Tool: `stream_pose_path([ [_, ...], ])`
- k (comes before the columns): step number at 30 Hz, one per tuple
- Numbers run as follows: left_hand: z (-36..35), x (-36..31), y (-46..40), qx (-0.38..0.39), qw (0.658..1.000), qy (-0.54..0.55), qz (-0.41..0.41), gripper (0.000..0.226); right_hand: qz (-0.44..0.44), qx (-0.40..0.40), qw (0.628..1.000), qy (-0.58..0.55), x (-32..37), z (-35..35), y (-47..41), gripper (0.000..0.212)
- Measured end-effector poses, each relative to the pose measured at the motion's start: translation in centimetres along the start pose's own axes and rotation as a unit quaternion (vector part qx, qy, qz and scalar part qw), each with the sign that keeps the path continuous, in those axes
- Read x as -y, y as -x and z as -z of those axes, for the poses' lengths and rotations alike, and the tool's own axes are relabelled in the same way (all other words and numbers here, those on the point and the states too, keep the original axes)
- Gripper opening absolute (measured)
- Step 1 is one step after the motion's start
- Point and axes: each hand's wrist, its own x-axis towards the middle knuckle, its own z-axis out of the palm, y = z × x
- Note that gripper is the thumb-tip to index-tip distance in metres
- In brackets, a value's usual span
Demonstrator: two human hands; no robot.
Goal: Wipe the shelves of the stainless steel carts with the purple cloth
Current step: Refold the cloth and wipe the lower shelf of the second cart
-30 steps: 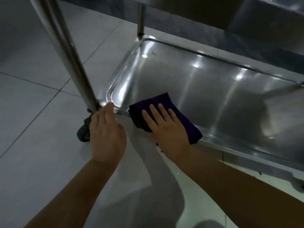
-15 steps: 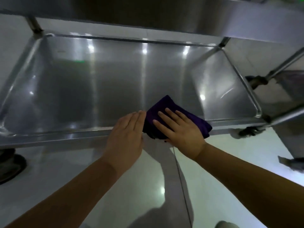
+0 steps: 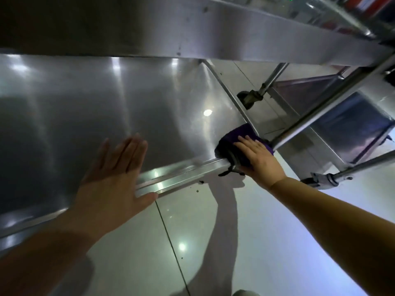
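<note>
Pale glossy floor tiles [image 3: 192, 242] are seen below the bottom shelf [image 3: 96, 107] of a stainless steel cart, with an upper shelf edge [image 3: 235, 39] overhead. A second cart [image 3: 342, 124] stands just beside the shelf's right end, past a caster [image 3: 248, 99].

The purple cloth [image 3: 237, 144] is pressed into the shelf's near right corner, draped partly over the front rim [image 3: 181, 174]. The right hand [image 3: 256, 159] lies flat on it, fingers straight and together. The left hand [image 3: 115, 174] is spread, fingers straight, over the rim well left of the cloth; contact with the shelf cannot be told.

Risk, as judged: the cloth hangs over the rim and may be dragged off the edge onto the floor. Dark specks [image 3: 199, 182] under the rim suggest debris is pushed off rather than caught. The corner post [image 3: 320, 116] beside the cloth may snag knuckles.
</note>
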Motion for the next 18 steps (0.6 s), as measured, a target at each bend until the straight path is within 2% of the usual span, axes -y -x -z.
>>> stream_pose_path([
  [4,-0.5,-0.1,-0.2,-0.005,1.000,0.021,0.019,0.107,-0.049,0.086,0.995,0.009,-1.5,0.7,-1.0,0.080],
  [7,-0.7,0.1,-0.1,-0.022,0.999,0.037,0.024,0.108,-0.063,0.149,0.987,0.010,0.6,0.6,-1.4,0.091],
  [14,-0.9,0.6,0.1,-0.089,0.992,0.046,0.079,0.071,0.134,0.155,0.979,-0.019,11.5,-0.7,-4.2,0.071],
  [18,-0.5,0.7,0.3,-0.118,0.986,0.048,0.105,0.066,0.202,0.131,0.970,-0.033,17.3,-2.3,-8.0,0.061],
])
